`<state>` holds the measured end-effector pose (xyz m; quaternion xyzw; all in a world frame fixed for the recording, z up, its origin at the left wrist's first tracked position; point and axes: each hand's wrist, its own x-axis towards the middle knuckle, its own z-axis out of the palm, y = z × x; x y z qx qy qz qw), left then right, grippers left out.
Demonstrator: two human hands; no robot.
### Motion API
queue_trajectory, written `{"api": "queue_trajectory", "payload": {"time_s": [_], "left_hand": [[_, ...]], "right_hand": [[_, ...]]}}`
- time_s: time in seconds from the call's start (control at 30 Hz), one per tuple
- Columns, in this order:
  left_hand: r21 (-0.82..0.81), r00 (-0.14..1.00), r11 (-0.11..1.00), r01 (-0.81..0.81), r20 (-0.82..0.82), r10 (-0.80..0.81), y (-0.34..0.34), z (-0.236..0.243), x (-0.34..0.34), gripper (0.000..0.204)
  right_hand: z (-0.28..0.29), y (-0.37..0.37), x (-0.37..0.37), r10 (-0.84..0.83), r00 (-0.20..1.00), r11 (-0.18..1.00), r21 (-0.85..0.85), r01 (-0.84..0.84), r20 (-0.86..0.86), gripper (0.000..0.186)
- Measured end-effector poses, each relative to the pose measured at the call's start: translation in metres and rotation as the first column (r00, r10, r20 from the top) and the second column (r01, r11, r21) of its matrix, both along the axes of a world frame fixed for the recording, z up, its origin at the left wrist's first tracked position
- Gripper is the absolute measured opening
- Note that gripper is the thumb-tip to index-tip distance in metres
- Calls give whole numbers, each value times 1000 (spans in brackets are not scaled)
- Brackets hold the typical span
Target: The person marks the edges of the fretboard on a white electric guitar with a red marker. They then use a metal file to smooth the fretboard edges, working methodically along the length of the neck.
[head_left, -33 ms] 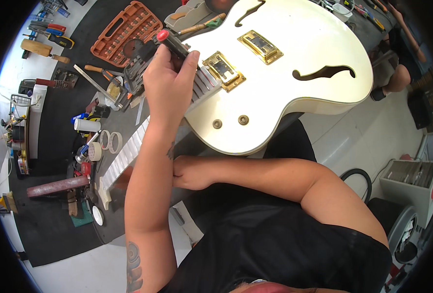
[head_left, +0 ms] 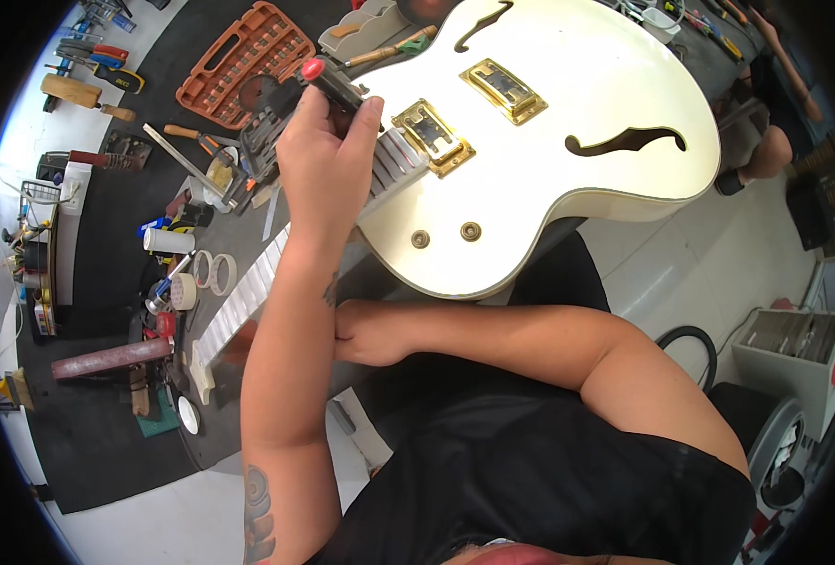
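Note:
My left hand (head_left: 328,160) is closed round a dark, stick-like tool with a rounded red end (head_left: 314,70). It is over the fretted upper end of the neck, close to a gold-framed pickup (head_left: 433,137). The tool's lower part is hidden in my fingers. A cream hollow-body guitar (head_left: 530,56) lies face up, its pale fretboard (head_left: 248,297) running toward the lower left under my left forearm. My right hand (head_left: 375,331) looks curled, partly hidden behind that forearm near the neck. What it holds, if anything, is hidden.
An orange socket case (head_left: 245,61) lies open on the dark bench. Tape rolls (head_left: 222,273), a white bottle (head_left: 168,241), a reddish cylindrical bar (head_left: 112,359) and several hand tools lie left of the neck. Part of another person (head_left: 766,155) shows at the far right.

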<state>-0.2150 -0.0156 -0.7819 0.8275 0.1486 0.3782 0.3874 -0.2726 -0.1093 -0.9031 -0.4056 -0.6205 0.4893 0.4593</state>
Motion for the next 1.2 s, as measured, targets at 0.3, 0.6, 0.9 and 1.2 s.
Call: {"api": "queue_trajectory", "payload": {"time_s": [0.3, 0.6, 0.9, 1.2], "left_hand": [[-94, 989, 986, 138, 64, -132, 0, -5, -6, 16], [23, 962, 962, 273, -3, -273, -5, -3, -15, 18], [-212, 961, 944, 252, 167, -220, 4, -2, -19, 17], [-55, 936, 935, 350, 66, -347, 3, -5, -22, 15]], "right_hand": [[-5, 1, -3, -48, 999, 993, 104, 49, -16, 44], [4, -3, 2, -16, 1000, 997, 81, 18, -24, 40], [2, -3, 1, -42, 999, 996, 79, 42, -7, 39], [1, -2, 0, 5, 1000, 995, 98, -7, 20, 32]]}}
